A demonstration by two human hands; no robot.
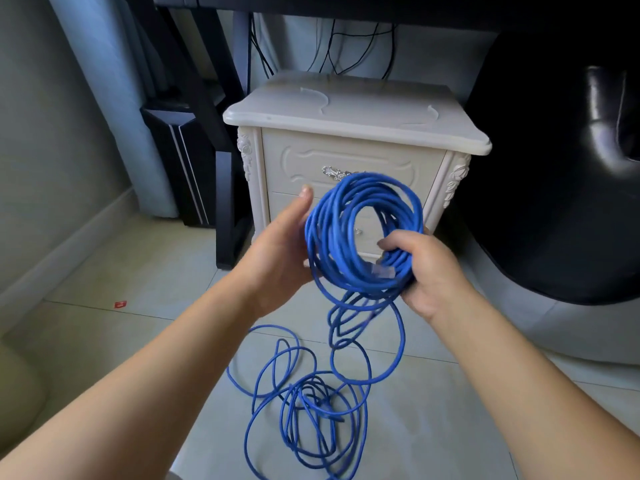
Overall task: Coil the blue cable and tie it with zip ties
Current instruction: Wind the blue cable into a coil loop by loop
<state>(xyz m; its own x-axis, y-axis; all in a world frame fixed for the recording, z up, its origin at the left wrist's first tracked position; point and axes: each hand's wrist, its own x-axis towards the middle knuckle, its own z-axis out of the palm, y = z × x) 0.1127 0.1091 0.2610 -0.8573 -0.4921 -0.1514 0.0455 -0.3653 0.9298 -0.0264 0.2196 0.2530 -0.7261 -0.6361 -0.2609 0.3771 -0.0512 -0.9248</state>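
Head view: right hand [426, 271] grips cable [363, 233] coil at lower right, fingers curled through loops. Left hand [280, 251] flat, thumb up, palm against coil's left side. Coil held upright in front of nightstand [346, 154]. Clear plug [382, 271] near right fingers. Rest of cable hangs down and lies in loose loops on floor tiles [138, 271]. On nightstand top, zip ties [313, 93].

Home room, likely bedroom or study: ornate cream nightstand [349, 140] on tiled floor [121, 278], curtain [104, 98], dark desk legs [221, 174], black leather chair [571, 168].
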